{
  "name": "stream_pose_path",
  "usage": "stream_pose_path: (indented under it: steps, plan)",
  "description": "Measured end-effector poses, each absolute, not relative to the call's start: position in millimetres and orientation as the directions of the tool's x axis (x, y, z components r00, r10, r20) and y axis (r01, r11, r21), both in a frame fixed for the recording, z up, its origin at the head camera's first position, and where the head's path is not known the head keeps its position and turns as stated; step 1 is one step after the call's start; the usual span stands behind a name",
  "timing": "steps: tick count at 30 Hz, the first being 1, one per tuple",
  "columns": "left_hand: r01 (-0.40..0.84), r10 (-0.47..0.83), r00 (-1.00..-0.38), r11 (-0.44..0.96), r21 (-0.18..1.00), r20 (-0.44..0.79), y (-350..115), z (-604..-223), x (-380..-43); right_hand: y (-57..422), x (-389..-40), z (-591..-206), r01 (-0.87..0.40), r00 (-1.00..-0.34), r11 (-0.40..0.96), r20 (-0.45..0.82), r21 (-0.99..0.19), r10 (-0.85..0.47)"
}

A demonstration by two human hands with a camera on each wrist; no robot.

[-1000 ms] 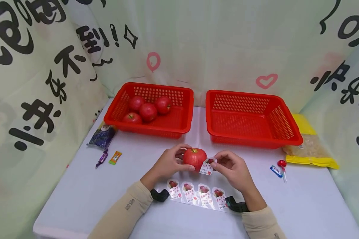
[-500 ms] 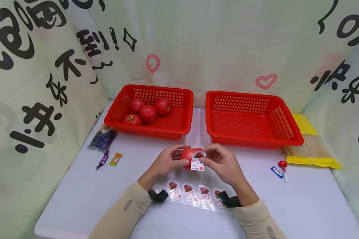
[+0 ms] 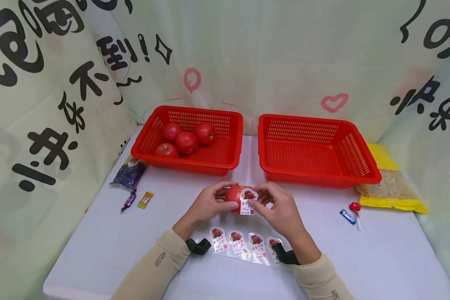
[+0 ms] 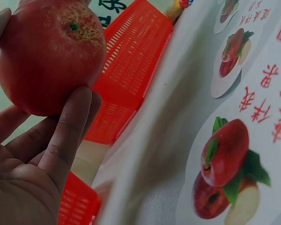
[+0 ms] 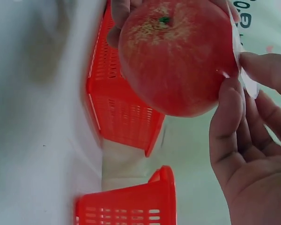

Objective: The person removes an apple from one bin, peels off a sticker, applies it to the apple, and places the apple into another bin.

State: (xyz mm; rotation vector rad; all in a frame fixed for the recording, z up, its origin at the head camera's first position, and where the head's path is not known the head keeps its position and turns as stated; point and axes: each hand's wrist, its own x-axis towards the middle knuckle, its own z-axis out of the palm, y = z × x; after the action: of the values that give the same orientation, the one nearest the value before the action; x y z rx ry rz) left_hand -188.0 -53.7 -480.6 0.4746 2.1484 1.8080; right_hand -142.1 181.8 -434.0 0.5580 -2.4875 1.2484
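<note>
A red apple is held above the table's middle by my left hand, its thumb and fingers curled round the fruit, as the left wrist view also shows. A white label sticker with a fruit picture and red writing lies over the apple's right front. My right hand pinches this sticker near its upper right edge. From the right wrist, the sticker appears edge-on along the apple's side, fingertips right at it. Below the hands lies a clear sheet of several similar stickers.
Behind, a left red basket holds several apples; a right red basket stands beside it. Left: a dark packet, purple candy and orange candy. Right: a lollipop, blue candy and yellow bag.
My right hand has moved left, bringing the sticker from beside the apple onto its front. The left hand has shifted slightly left with the apple.
</note>
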Motion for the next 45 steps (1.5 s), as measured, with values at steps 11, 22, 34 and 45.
stream_pose_path:
  steps: [11,22,34,45]
  plan:
    - [0.121,0.476,-0.875,0.029,0.992,0.093,-55,-477,-188,168,-141,-442,-0.167,-0.986,0.455,0.149,-0.875,-0.075]
    - [0.096,0.385,-0.923,0.167,0.981,0.024,-41,-470,-179,159,-138,-448,-0.068,-0.998,0.394,0.062,-0.916,-0.028]
    - [0.059,0.359,-0.933,0.199,0.978,-0.016,-38,-469,-177,157,-140,-448,0.030,-0.999,0.276,-0.034,-0.961,-0.011]
    - [0.074,0.375,-0.927,0.203,0.976,-0.008,-41,-473,-179,162,-144,-452,0.027,-0.997,0.311,-0.048,-0.950,-0.058]
